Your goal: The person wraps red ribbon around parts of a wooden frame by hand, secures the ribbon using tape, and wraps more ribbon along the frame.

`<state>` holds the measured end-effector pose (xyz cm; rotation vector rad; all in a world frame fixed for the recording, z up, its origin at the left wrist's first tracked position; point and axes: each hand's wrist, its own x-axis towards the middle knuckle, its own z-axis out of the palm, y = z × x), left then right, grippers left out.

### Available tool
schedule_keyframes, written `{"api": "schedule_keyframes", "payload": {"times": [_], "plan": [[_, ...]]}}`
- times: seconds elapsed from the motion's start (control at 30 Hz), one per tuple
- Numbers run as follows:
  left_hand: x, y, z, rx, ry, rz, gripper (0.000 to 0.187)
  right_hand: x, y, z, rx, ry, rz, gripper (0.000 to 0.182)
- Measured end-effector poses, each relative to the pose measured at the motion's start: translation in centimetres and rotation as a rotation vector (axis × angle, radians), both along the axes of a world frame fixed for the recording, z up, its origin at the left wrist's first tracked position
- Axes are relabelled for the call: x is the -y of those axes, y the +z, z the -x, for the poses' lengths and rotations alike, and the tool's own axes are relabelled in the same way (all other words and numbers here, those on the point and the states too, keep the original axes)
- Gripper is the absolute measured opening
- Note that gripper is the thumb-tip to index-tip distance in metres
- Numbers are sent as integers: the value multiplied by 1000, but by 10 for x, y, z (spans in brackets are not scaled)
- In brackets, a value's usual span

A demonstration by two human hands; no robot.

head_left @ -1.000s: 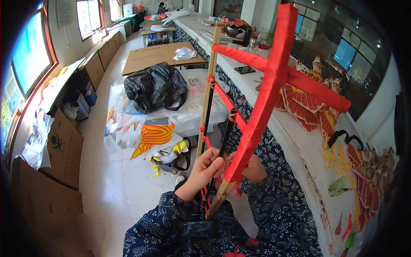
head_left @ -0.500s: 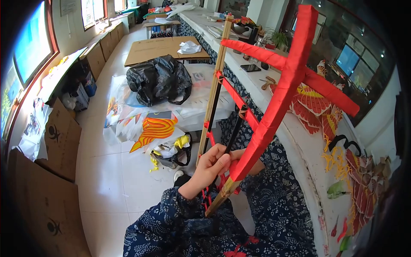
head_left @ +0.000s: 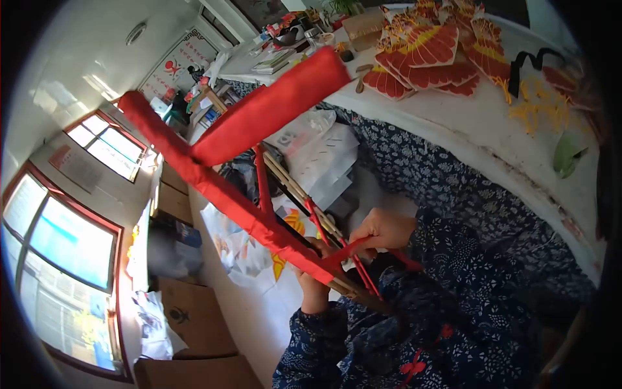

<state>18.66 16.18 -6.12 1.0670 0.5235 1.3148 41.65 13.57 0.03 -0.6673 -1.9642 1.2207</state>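
Observation:
A wooden frame [head_left: 236, 211], much of it wrapped in red cloth, leans diagonally across the middle of the view. Bare wood shows at its lower end, near my lap. My left hand [head_left: 313, 288] is closed round the lower part of the frame, its fingers partly hidden behind the wrapped bar. To the right of the frame, my right hand [head_left: 387, 229] pinches a red cloth strip [head_left: 348, 251] and holds it taut from the bar. Thin wooden sticks [head_left: 291, 181] and a dark rod run behind the wrapped bar.
A long white counter [head_left: 447, 123] with a patterned cloth front runs along the right. Red and yellow painted wing pieces [head_left: 424, 55] and a green leaf-shaped piece [head_left: 567, 155] lie on it. Plastic sheets [head_left: 317, 149] are behind the frame; cardboard boxes [head_left: 194, 318] stand under the windows.
The view has swung and tilted, and the frame now leans to the left. My right hand has come out from behind the bar, drawing the red strip to the right.

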Motion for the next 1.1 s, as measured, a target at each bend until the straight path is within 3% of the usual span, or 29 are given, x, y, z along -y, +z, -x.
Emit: {"api": "schedule_keyframes", "payload": {"times": [0.1,0.27,0.47,0.57,0.63,0.73,0.83,0.97,1.1], "plan": [[8,4,4,27,18,48,35,4,5,4,-57,1,182,14],[10,7,7,148,-85,185,49,-5,-1,6,-121,39,211,14],[19,12,-1,121,-152,177,48,-21,-20,3,-148,-34,-179,16],[26,21,-6,-50,187,276,48,-15,-17,-2,-112,-129,-344,15],[30,40,-27,-2,231,298,47,-4,-20,-11,-85,-287,-538,15],[32,48,-44,97,303,358,46,21,-13,-19,-129,-356,-585,15],[22,33,-27,166,-150,231,47,49,-5,-19,-112,-415,-598,14],[17,36,-31,121,-248,89,49,76,6,-14,-14,-483,-581,16],[20,39,-32,51,-196,9,44,93,16,-8,75,-525,-627,21]]}}
